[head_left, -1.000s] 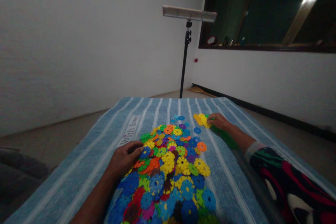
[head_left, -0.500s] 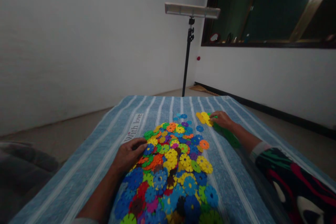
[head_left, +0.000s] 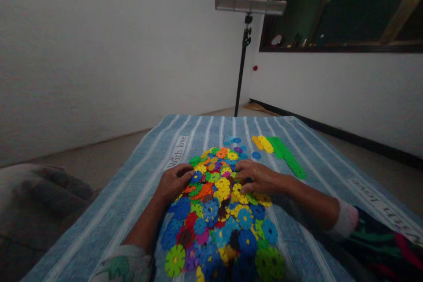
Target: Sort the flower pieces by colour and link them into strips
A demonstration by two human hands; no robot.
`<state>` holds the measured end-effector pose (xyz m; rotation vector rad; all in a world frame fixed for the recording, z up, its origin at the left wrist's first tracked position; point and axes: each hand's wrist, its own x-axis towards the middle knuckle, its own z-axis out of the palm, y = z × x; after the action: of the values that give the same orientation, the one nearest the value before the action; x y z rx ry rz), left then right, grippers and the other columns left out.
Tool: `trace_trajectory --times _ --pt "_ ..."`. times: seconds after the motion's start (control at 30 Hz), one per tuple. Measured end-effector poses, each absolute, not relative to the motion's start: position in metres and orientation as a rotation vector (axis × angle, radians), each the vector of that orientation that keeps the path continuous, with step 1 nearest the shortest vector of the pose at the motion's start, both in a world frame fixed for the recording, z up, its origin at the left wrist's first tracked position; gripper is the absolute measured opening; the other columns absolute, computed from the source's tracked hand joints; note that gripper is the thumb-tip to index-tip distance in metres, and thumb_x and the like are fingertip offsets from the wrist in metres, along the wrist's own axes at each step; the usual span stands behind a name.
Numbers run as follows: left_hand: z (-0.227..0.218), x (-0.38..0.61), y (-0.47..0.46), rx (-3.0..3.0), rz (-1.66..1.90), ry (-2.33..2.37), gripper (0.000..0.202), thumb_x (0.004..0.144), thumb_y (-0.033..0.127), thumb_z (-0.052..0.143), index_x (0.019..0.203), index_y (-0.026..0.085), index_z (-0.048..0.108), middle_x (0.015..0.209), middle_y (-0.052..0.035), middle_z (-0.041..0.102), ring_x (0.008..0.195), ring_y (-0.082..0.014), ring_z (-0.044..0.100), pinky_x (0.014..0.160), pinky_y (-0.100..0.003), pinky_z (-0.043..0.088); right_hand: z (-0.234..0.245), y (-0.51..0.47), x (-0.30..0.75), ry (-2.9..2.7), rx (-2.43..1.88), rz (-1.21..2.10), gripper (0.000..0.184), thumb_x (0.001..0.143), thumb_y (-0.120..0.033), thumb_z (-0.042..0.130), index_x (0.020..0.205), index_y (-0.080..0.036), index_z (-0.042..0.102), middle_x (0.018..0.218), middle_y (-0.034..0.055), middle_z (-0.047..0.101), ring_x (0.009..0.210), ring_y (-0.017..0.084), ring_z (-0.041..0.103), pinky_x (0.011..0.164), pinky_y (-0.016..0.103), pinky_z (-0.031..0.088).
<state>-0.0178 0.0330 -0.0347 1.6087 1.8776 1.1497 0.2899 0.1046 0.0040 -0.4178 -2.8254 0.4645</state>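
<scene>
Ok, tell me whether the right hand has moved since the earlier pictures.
Yes: against the left "With love" print, the right hand has moved leftward and nearer the wearer, from the yellow row to the mixed pile.

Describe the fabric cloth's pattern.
The blue fabric cloth has white stripes, seen best in the head view.

Left hand (head_left: 173, 183) rests at the left edge of a heap (head_left: 223, 202) of notched discs in mixed colours, thumb and forefinger beside a blue disc (head_left: 197, 176); whether it is gripped cannot be determined. Right hand (head_left: 259, 177) is over the heap's right side, thumb and fingers apart. Beyond the right hand, yellow discs (head_left: 265, 144) and green discs (head_left: 287, 157) lie in overlapping rows on a striped blue cloth (head_left: 115, 211) printed "With love". Behind the cloth, a black pole (head_left: 242, 70) carries a flat panel (head_left: 251, 5), left of a dark window (head_left: 350, 4).
</scene>
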Motion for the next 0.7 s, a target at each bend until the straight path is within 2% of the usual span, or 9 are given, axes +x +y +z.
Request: trace_trajectory --times 0.07,0.13,0.37,0.57,0.63,0.7 --pt "-0.034 -0.017 0.033 1.593 1.164 1.87 0.041 0.065 0.051 0.063 0.085 0.017 0.073 0.084 -0.0051 0.076 0.082 -0.026 0.069 0.075 -0.033 0.054 0.004 0.1 0.285 -2.868 -0.373 0.393 0.035 0.082 -0.042 0.067 0.107 -0.018 0.068 0.108 0.0101 0.058 0.104 0.025 0.052 0.09 0.038 0.042" --pt "-0.034 -0.017 0.033 1.586 1.173 1.858 0.041 0.064 0.052 0.064 0.084 0.017 0.073 0.083 -0.0051 0.076 0.081 -0.0258 0.069 0.075 -0.033 0.054 0.004 0.098 0.282 -2.907 -0.351 0.355 0.034 0.082 -0.045 0.066 0.103 -0.018 0.069 0.106 0.0096 0.058 0.102 0.024 0.051 0.09 0.038 0.041" --pt "-0.031 -0.018 0.033 1.621 1.162 1.878 0.041 0.063 0.053 0.062 0.083 0.019 0.074 0.084 -0.0044 0.077 0.081 -0.0255 0.07 0.076 -0.032 0.054 -0.001 0.098 0.28 -2.879 -0.348 0.446 0.031 0.081 -0.041 0.068 0.102 -0.018 0.068 0.101 0.0071 0.058 0.099 0.022 0.052 0.086 0.035 0.041" --pt "-0.027 -0.018 0.032 1.648 1.128 1.934 0.041 0.064 0.053 0.061 0.083 0.02 0.075 0.086 -0.0033 0.077 0.083 -0.0256 0.071 0.076 -0.031 0.055 -0.01 0.104 0.279 -2.728 -0.348 0.693 0.017 0.078 -0.03 0.071 0.088 -0.017 0.069 0.094 0.0056 0.062 0.095 0.02 0.054 0.085 0.034 0.043" --pt "-0.026 -0.017 0.032 1.642 1.133 1.941 0.04 0.063 0.052 0.061 0.083 0.02 0.075 0.086 -0.0031 0.077 0.083 -0.0256 0.071 0.076 -0.03 0.055 -0.012 0.107 0.282 -2.657 -0.392 0.846 0.009 0.077 -0.024 0.069 0.08 -0.016 0.068 0.09 0.0046 0.063 0.091 0.018 0.057 0.086 0.033 0.044" --pt "-0.026 -0.017 0.032 1.625 1.14 1.94 0.04 0.063 0.052 0.061 0.083 0.02 0.075 0.085 -0.0031 0.077 0.082 -0.0254 0.071 0.075 -0.03 0.056 -0.01 0.108 0.286 -2.572 -0.431 1.021 0.008 0.077 -0.022 0.066 0.073 -0.016 0.067 0.087 0.0037 0.064 0.088 0.017 0.059 0.085 0.032 0.044"
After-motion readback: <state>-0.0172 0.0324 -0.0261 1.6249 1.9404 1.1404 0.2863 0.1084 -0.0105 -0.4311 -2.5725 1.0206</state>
